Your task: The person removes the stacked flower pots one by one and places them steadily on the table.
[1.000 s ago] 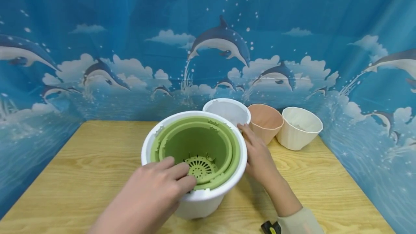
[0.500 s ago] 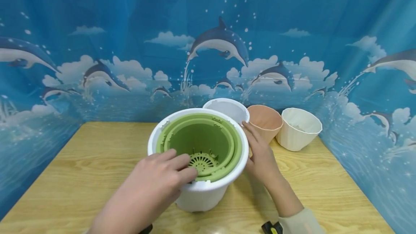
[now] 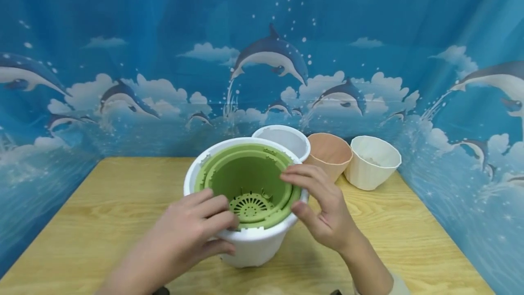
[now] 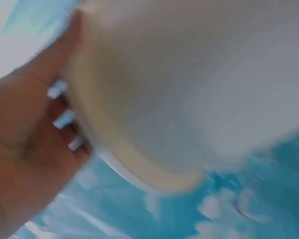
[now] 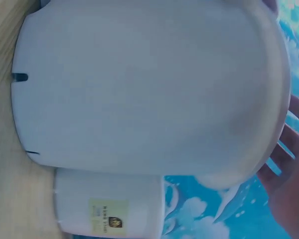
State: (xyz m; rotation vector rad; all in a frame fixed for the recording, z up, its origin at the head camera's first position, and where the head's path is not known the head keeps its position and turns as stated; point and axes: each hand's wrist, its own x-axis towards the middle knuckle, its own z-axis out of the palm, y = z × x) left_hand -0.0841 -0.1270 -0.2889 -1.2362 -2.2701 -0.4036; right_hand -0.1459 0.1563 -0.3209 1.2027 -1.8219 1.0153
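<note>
A large white flowerpot (image 3: 254, 249) stands at mid-table in the head view. Nested inside it are green plastic pots (image 3: 268, 220), the innermost with a slotted base. My left hand (image 3: 192, 229) has its fingers hooked over the near-left rim, with the thumb low against the outside wall. At the right rim is my right hand (image 3: 323, 208), fingers extended over the edge and thumb spread outside. In the left wrist view the white flowerpot (image 4: 189, 89) is blurred. The right wrist view shows the white flowerpot's side wall (image 5: 139, 89), with right fingers beyond its rim.
Behind stand a smaller white pot (image 3: 282, 138), a terracotta-coloured pot (image 3: 331, 167) and a cream pot (image 3: 368, 172) in a row. The smaller white pot carries a label (image 5: 108, 217). A dolphin-print curtain (image 3: 163, 35) surrounds the wooden table (image 3: 123, 204).
My right hand has moved from the outside wall up over the right rim, its fingers reaching inward. The large pot shifted slightly right, then back a little. My left thumb has come into view.
</note>
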